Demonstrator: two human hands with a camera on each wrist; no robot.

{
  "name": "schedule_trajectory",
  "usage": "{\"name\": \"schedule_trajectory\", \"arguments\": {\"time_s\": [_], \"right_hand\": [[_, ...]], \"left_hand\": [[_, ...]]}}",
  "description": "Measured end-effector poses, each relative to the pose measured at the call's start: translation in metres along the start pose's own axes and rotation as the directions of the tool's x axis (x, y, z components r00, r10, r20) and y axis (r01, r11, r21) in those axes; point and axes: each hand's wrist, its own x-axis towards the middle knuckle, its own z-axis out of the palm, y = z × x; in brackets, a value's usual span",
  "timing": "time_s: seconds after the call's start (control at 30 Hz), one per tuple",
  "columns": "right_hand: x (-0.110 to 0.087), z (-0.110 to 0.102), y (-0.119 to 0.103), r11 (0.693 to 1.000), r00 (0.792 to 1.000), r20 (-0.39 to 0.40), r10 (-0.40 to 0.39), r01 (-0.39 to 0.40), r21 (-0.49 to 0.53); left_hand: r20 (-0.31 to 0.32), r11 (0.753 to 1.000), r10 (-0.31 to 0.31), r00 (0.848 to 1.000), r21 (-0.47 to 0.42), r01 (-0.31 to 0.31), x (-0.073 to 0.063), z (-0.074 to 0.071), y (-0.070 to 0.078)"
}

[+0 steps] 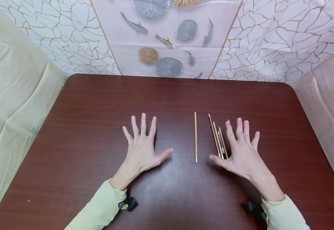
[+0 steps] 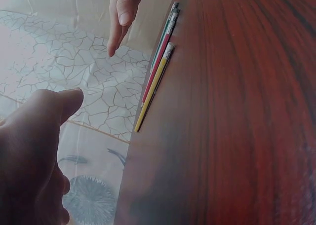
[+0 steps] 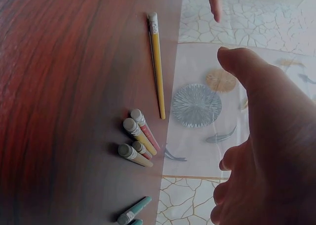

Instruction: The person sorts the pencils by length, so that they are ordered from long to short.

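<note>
A yellow pencil (image 1: 195, 137) with a white eraser end lies alone on the table, its eraser toward the person. To its right sits a loose group of several pencils (image 1: 215, 135), among them a red one (image 2: 159, 67) and a green one (image 3: 135, 210). My left hand (image 1: 141, 150) is spread, palm down, left of the single pencil and apart from it. Fingers spread too, my right hand (image 1: 243, 153) hovers at the right side of the group, its thumb overlapping the pencils' near ends in the head view. Both hands hold nothing.
A dark red-brown wooden table (image 1: 83, 127) with rounded far corners fills the work area. Behind it hangs a patterned cloth (image 1: 167, 38), with pale cloths (image 1: 14, 95) at both sides. Dark wrist cameras (image 1: 128, 203) are worn at both sleeves.
</note>
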Motion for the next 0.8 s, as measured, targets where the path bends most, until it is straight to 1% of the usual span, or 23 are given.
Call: {"name": "schedule_trajectory", "arguments": {"time_s": [0.2, 0.4, 0.43, 0.5, 0.63, 0.7, 0.8], "right_hand": [[0.0, 0.001, 0.002, 1.0, 1.0, -0.007, 0.004, -0.004, -0.002], [0.005, -0.002, 0.005, 1.0, 1.0, -0.005, 0.006, -0.006, 0.005], [0.006, -0.002, 0.005, 1.0, 1.0, -0.02, -0.006, 0.006, 0.0], [0.008, -0.002, 0.006, 0.999, 0.997, -0.073, -0.034, 0.033, -0.011], [0.011, -0.001, 0.007, 0.997, 0.977, -0.198, -0.08, 0.076, -0.03], [0.012, -0.002, 0.007, 0.997, 0.972, -0.222, -0.078, 0.074, -0.024], [0.012, -0.001, 0.008, 0.997, 0.97, -0.231, -0.071, 0.067, -0.023]], "left_hand": [[0.012, 1.0, 0.003, 1.0, 0.011, -0.003, -0.001, 0.003, 0.003], [0.009, 1.0, 0.027, 1.0, 0.011, -0.027, -0.001, 0.003, 0.007], [0.01, 0.999, 0.03, 0.999, 0.008, -0.031, -0.001, 0.003, 0.008], [0.012, 0.999, 0.037, 0.999, 0.001, -0.037, -0.001, 0.003, 0.01], [0.005, 0.999, 0.052, 0.999, 0.001, -0.052, 0.001, 0.003, 0.014], [-0.004, 0.998, 0.059, 0.998, 0.005, -0.059, 0.002, 0.003, 0.016], [-0.011, 0.998, 0.067, 0.998, 0.005, -0.067, 0.004, 0.005, 0.019]]}}
